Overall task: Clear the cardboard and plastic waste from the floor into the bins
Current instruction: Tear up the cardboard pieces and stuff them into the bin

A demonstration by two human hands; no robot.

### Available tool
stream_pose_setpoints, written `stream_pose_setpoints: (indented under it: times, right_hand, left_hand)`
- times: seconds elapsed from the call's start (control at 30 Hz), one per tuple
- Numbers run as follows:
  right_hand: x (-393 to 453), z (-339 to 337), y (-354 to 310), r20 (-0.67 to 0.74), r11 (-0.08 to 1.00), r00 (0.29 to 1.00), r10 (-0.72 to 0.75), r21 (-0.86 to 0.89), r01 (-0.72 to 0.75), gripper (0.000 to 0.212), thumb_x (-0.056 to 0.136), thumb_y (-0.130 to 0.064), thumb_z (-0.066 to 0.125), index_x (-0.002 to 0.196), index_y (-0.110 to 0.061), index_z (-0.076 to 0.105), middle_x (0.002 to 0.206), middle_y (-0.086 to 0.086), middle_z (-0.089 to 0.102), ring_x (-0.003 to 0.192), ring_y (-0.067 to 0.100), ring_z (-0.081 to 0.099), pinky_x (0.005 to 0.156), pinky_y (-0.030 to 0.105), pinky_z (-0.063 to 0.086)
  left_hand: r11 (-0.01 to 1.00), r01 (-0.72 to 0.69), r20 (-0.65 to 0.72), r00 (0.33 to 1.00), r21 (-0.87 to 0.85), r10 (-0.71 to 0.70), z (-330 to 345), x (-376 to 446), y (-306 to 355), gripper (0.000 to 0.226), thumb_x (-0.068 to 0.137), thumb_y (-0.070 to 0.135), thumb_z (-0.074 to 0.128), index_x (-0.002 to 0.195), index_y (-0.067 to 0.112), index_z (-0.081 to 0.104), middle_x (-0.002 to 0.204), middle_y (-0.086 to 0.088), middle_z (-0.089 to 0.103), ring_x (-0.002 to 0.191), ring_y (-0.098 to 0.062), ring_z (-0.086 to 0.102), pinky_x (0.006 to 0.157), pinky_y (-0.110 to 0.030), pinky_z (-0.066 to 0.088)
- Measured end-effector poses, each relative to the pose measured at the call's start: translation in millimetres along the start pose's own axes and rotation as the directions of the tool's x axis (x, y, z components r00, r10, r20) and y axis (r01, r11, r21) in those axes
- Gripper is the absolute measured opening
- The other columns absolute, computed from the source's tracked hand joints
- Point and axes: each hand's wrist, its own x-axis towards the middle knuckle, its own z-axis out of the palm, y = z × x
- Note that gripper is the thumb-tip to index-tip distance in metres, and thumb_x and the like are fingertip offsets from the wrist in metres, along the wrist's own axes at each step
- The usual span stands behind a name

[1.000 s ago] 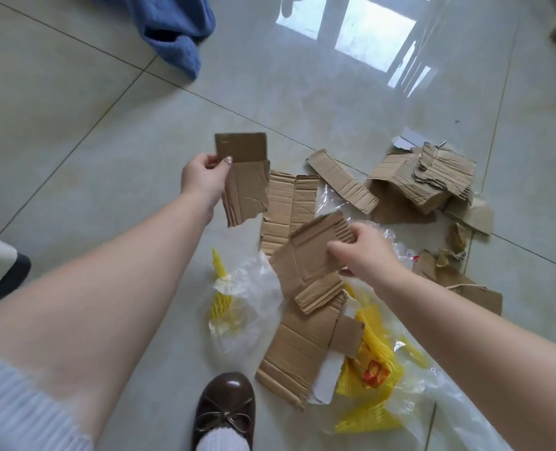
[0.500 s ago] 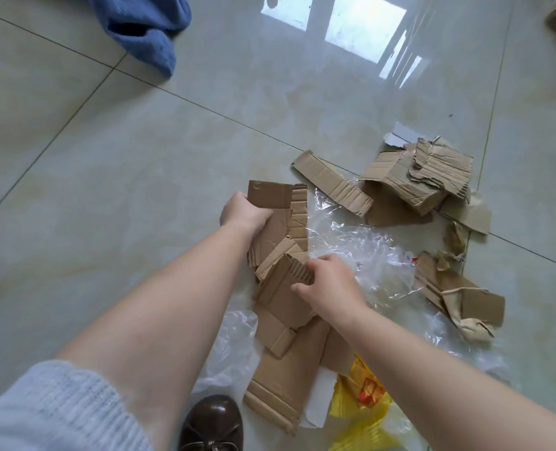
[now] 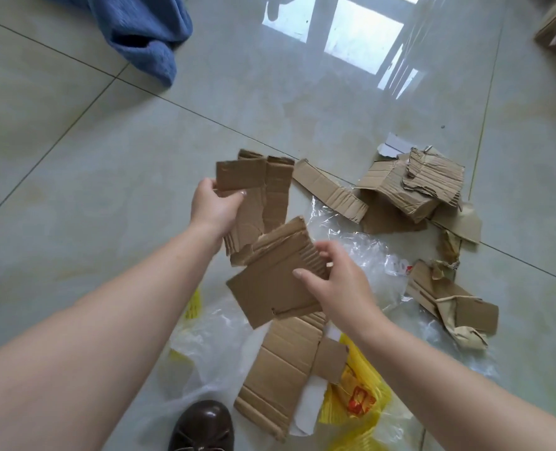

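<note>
Currently left hand (image 3: 216, 206) grip pinches a stack of cardboard strips (image 3: 257, 196), held above the floor (image 3: 74, 190). Right hand (image 3: 338, 281) grip pinches a flat cardboard sheet (image 3: 270, 288) by its edge, touching the strips. More cardboard pieces (image 3: 413, 183), clear plastic (image 3: 361, 252) and a yellow bag (image 3: 358, 395) lie on the floor below. Brown shoe (image 3: 203, 426) at the bottom.

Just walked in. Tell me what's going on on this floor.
A person is gathering torn cardboard off the tiled floor. The left hand grips a stack of flat brown cardboard strips, while the right hand holds a larger brown corrugated cardboard sheet. More cardboard scraps, clear plastic film and a yellow plastic bag lie on the floor. No bins are in view.
</note>
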Motion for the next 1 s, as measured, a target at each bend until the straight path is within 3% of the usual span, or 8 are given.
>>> stream_pose_setpoints:
  times: [0.13, 0.27, 0.43, 0.57, 0.67, 0.73, 0.83, 1.0]
  right_hand:
    - [12, -44, -29, -0.149, 0.933, 0.988, 0.046, 0.361, 0.011, 0.043, 0.082, -0.011, 0.069, 0.116, -0.028, 0.049, 0.092, -0.004, 0.062, 0.079, 0.006, 0.063, 0.07, 0.023, 0.053]
    - [47, -85, -43, -0.19, 0.875, 0.97, 0.15, 0.483, -0.041, 0.011, 0.085, -0.013, 0.065, 0.095, -0.017, 0.065, 0.098, 0.01, 0.069, 0.095, 0.031, 0.067, 0.08, 0.052, 0.057]
    - [96, -92, -27, -0.17, 0.815, 0.915, 0.366, 0.533, -0.227, 0.009, 0.089, -0.022, 0.061, 0.081, -0.02, 0.057, 0.093, 0.007, 0.064, 0.082, 0.025, 0.065, 0.071, 0.046, 0.057]
    - [130, -72, -1, -0.09, 0.799, 0.89, 0.448, 0.486, -0.353, 0.014, 0.092, -0.023, 0.054, 0.079, -0.017, 0.054, 0.097, 0.013, 0.065, 0.086, 0.031, 0.065, 0.073, 0.047, 0.055]
    - [149, -57, 21, -0.099, 0.854, 0.903, 0.417, 0.384, -0.352, 0.014, 0.087, -0.025, 0.057, 0.076, -0.017, 0.057, 0.101, 0.015, 0.067, 0.096, 0.035, 0.065, 0.086, 0.056, 0.052]
    - [154, -51, 27, -0.104, 0.915, 0.928, 0.357, 0.24, -0.325, 0.013, 0.085, -0.027, 0.06, 0.076, -0.018, 0.058, 0.091, 0.007, 0.066, 0.095, 0.033, 0.064, 0.082, 0.05, 0.054]
    - [153, -48, 26, -0.088, 0.964, 0.96, 0.266, 0.014, -0.266, 0.016, 0.085, -0.031, 0.06, 0.094, -0.019, 0.057, 0.082, -0.003, 0.058, 0.069, 0.02, 0.055, 0.052, 0.03, 0.04]
    - [158, -51, 34, -0.044, 0.966, 0.979, 0.198, -0.159, -0.203, 0.021, 0.086, -0.034, 0.06, 0.103, -0.022, 0.056, 0.078, -0.009, 0.056, 0.059, 0.01, 0.048, 0.048, 0.024, 0.032]
  left_hand:
    - [0.972, -0.116, -0.062, 0.992, -0.203, 0.106, -30, 0, 37, 0.035, 0.078, 0.007, 0.069, 0.107, 0.008, 0.05, 0.11, -0.015, 0.064, 0.099, -0.024, 0.064, 0.094, -0.044, 0.052]
    - [0.934, -0.138, -0.04, 0.99, -0.331, 0.132, -49, -19, 70, 0.012, 0.086, 0.007, 0.063, 0.091, 0.017, 0.06, 0.097, -0.002, 0.067, 0.097, -0.02, 0.066, 0.09, -0.038, 0.055]
    - [0.933, 0.177, 0.349, 0.935, -0.314, -0.06, -44, -68, 55, 0.012, 0.09, 0.005, 0.055, 0.098, 0.007, 0.063, 0.078, 0.0, 0.074, 0.07, -0.01, 0.071, 0.075, -0.027, 0.058]
    - [0.887, 0.436, 0.518, 0.799, -0.15, -0.305, -15, -115, -1, 0.013, 0.089, 0.003, 0.054, 0.097, 0.006, 0.065, 0.077, -0.003, 0.074, 0.064, -0.011, 0.07, 0.061, -0.022, 0.058]
    - [0.859, 0.511, 0.496, 0.753, -0.028, -0.432, -1, -137, -39, 0.014, 0.09, 0.005, 0.057, 0.1, 0.009, 0.065, 0.092, -0.006, 0.074, 0.076, -0.015, 0.07, 0.063, -0.022, 0.056]
    - [0.882, 0.467, 0.423, 0.788, 0.063, -0.447, 0, -143, -60, 0.016, 0.088, 0.008, 0.061, 0.103, 0.012, 0.066, 0.098, -0.006, 0.073, 0.086, -0.017, 0.07, 0.074, -0.028, 0.057]
    - [0.927, 0.225, 0.361, 0.872, 0.301, -0.329, -5, -144, -77, 0.022, 0.082, 0.017, 0.068, 0.102, 0.025, 0.066, 0.106, 0.0, 0.068, 0.099, -0.012, 0.064, 0.093, -0.034, 0.051]
    - [0.912, 0.105, 0.358, 0.897, 0.397, -0.26, -4, -142, -80, 0.025, 0.081, 0.019, 0.069, 0.102, 0.031, 0.062, 0.109, 0.003, 0.063, 0.104, -0.011, 0.059, 0.096, -0.031, 0.047]
